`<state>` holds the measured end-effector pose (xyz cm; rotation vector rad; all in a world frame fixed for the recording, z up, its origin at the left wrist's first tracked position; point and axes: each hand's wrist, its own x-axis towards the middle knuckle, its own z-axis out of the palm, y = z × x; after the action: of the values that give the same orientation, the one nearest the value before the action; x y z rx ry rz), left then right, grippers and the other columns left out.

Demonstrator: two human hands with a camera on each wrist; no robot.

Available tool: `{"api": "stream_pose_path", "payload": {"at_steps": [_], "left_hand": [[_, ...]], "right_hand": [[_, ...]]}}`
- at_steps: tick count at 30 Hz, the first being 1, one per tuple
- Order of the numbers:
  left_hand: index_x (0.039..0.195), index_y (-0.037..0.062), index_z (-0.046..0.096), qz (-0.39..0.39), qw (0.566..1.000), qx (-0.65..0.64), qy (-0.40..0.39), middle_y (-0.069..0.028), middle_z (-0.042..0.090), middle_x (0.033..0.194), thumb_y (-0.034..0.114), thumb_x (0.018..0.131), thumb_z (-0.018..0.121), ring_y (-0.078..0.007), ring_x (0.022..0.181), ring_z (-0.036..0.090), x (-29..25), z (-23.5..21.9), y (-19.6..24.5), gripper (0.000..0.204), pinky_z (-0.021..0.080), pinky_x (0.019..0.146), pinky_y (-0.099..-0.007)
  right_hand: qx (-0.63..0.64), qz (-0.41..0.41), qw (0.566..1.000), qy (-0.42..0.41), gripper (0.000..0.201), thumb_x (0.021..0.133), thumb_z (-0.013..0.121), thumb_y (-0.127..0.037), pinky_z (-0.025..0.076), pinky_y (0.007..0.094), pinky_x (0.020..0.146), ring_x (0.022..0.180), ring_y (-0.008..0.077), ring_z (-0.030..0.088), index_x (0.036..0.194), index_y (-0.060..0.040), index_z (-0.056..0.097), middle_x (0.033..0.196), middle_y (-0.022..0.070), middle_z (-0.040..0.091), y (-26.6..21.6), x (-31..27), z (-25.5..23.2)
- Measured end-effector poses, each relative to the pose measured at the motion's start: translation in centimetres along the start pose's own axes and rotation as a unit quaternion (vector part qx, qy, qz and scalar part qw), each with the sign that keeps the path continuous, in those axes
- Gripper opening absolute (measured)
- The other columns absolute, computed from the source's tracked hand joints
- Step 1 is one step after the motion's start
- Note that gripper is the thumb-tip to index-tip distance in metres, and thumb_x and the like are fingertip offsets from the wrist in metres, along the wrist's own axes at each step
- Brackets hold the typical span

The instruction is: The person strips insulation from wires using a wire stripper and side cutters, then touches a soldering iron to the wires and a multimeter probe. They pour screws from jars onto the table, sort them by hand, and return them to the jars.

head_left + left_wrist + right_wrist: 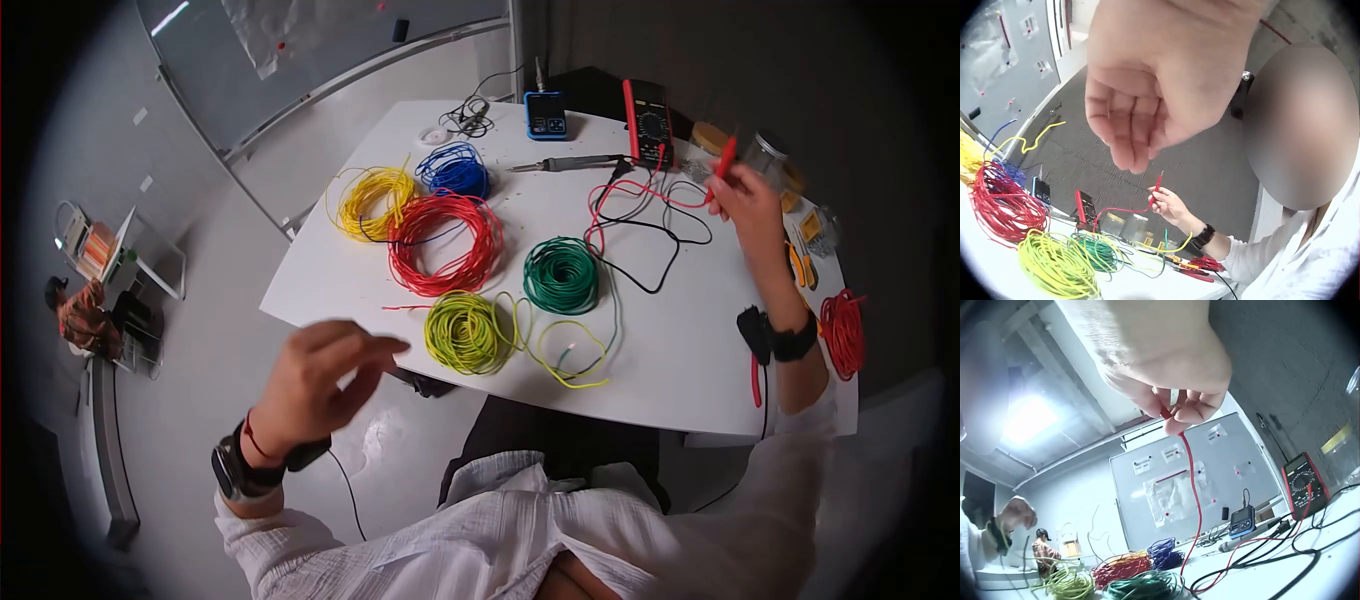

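My right hand pinches a red multimeter probe, raised over the right side of the table. In the right wrist view a red lead runs down from the pinched probe. The lead belongs to a red-and-black multimeter standing at the back. My left hand hovers off the table's front left edge with loosely curled fingers and nothing in them. Nearest to it lies a yellow-green wire coil. Beyond that are a red wire coil and a green wire coil.
Yellow and blue wire coils lie at the back left. A soldering iron and a blue handheld device are behind. Jars, pliers and another red coil line the right edge. A person sits far left.
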<state>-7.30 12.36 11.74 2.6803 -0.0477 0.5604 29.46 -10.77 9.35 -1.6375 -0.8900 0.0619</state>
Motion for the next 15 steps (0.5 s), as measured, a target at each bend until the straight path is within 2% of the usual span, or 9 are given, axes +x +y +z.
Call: {"api": "stream_pose_path", "payload": {"at_steps": [1,3,4,5,7,8,11,13,15], "left_hand": [[0.087,0.004,0.061,-0.004,1.0,0.019,0.012,-0.0048,0.06,0.068,-0.011,0.066,0.055,-0.0195,0.058,0.058,0.7,0.0,0.1,0.026,0.045,0.054,-0.0283],[0.089,0.0037,0.061,0.008,0.995,0.092,0.028,-0.0058,0.06,0.067,-0.006,0.071,0.057,-0.0189,0.059,0.058,2.5,-0.4,0.2,0.02,0.045,0.054,-0.0279],[0.089,0.0037,0.061,0.025,0.99,0.128,0.047,-0.0061,0.06,0.067,-0.004,0.073,0.057,-0.0183,0.059,0.058,3.7,-0.9,0.1,0.018,0.046,0.054,-0.0276],[0.089,0.0036,0.062,0.041,0.983,0.164,0.065,-0.0064,0.06,0.067,-0.002,0.075,0.057,-0.0176,0.059,0.058,5.1,-1.4,0.1,0.016,0.046,0.054,-0.0273],[0.09,0.004,0.062,0.026,0.976,0.213,0.022,-0.0071,0.061,0.068,0.001,0.079,0.054,-0.0161,0.059,0.059,8.7,-3.2,1.0,0.014,0.047,0.054,-0.0273],[0.09,0.0043,0.062,0.035,0.972,0.231,-0.008,-0.0072,0.061,0.068,0.002,0.08,0.053,-0.0159,0.06,0.059,10.8,-4.2,1.8,0.014,0.047,0.055,-0.0273],[0.091,0.0049,0.062,0.076,0.961,0.262,-0.044,-0.0074,0.062,0.07,0.005,0.08,0.053,-0.0166,0.062,0.061,16.8,-4.9,2.5,0.015,0.048,0.057,-0.0277],[0.092,0.0045,0.062,0.096,0.955,0.27,-0.072,-0.0086,0.063,0.071,0.006,0.078,0.055,-0.0184,0.066,0.062,20.4,-4.2,2.2,0.016,0.049,0.061,-0.0292],[0.092,0.0047,0.062,0.102,0.95,0.275,-0.11,-0.0098,0.063,0.072,0.007,0.077,0.055,-0.0195,0.067,0.062,23.3,-2.2,1.8,0.017,0.049,0.063,-0.0301]], "right_hand": [[0.001,-0.001,1.0,0.004,0.023,0.084,0.057,-0.01,0.041,0.017,0.056,0.065,0.0041,0.051,0.105,-0.002,0.058,0.076,0.0006,0.057,0.2,-1.1,-0.5],[-0.18,-0.168,0.965,0.091,0.022,0.084,0.057,-0.008,0.04,0.0163,0.056,0.067,0.0038,0.051,0.105,-0.0027,0.059,0.076,0.0007,0.056,0.7,-2.9,-1.2],[-0.169,-0.212,0.957,0.104,0.02,0.084,0.056,-0.009,0.041,0.0167,0.055,0.065,0.0051,0.052,0.104,-0.0029,0.06,0.073,0.0003,0.055,1.3,-3.4,-1.6],[-0.167,-0.212,0.957,0.107,0.02,0.084,0.056,-0.009,0.041,0.0167,0.055,0.065,0.0051,0.052,0.104,-0.0029,0.06,0.073,0.0003,0.055,1.0,-4.3,-2.0],[-0.011,0.008,1.0,0.011,0.02,0.085,0.056,-0.009,0.043,0.0181,0.056,0.062,0.007,0.053,0.104,-0.0021,0.06,0.071,0.0011,0.054,0.1,-6.0,-2.4],[0.048,0.025,0.998,-0.041,0.021,0.086,0.055,-0.008,0.044,0.0192,0.057,0.061,0.0092,0.055,0.105,-0.0004,0.058,0.072,0.0038,0.057,0.4,-6.4,-2.6],[0.11,0.001,0.993,-0.035,0.022,0.085,0.054,-0.006,0.044,0.0194,0.057,0.065,0.0116,0.058,0.106,0.0005,0.057,0.08,0.0089,0.061,1.8,-7.3,-1.9],[0.127,0.003,0.992,-0.028,0.024,0.087,0.048,-0.006,0.045,0.0221,0.062,0.072,0.0156,0.06,0.108,0.0025,0.055,0.087,0.0136,0.062,1.9,-7.5,-1.5],[0.272,0.027,0.961,-0.046,0.028,0.087,0.041,-0.007,0.045,0.0252,0.067,0.077,0.0181,0.06,0.109,0.0051,0.054,0.091,0.0162,0.062,2.4,-7.6,-1.4]]}}
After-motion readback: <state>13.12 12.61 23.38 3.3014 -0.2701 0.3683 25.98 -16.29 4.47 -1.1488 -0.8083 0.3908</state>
